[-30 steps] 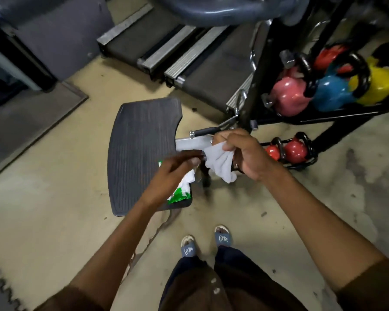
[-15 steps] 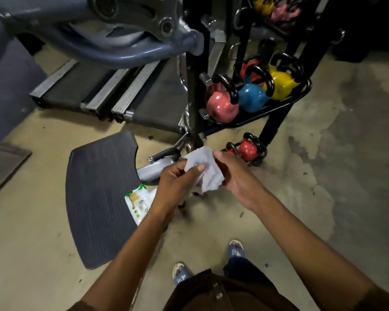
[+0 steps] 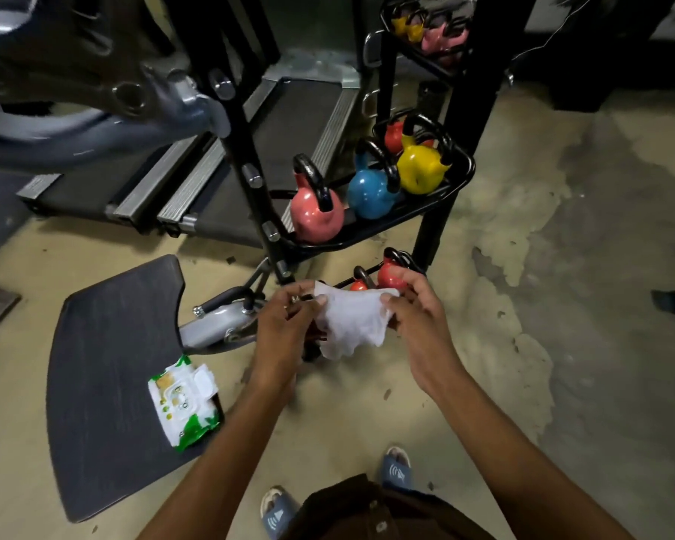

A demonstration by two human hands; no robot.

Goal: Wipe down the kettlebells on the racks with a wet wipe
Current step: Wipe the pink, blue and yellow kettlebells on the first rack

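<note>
Since half a second ago our hands have drawn apart, and the wipe (image 3: 351, 321) has opened from a bunched wad into a spread sheet; the rack (image 3: 382, 224) now fills more of our view. Our left hand (image 3: 285, 325) pinches the wipe's left edge between thumb and curled fingers, and our right hand (image 3: 414, 305) pinches the right edge the same way. The white sheet hangs stretched between them, its lower hem crumpled. We hold it above the floor (image 3: 562, 344), in front of the rack's bottom shelf, where the red kettlebells (image 3: 390, 276) sit just behind our right fingers. On the shelf above stand a pink kettlebell (image 3: 316, 216), a blue kettlebell (image 3: 369, 196) and a yellow kettlebell (image 3: 419, 167) in a row. Higher still we see smaller ones, too blurred to count. The green-and-white pack (image 3: 184, 403) lies on the dark mat (image 3: 110, 364) to our left, well apart from the wipe.
</note>
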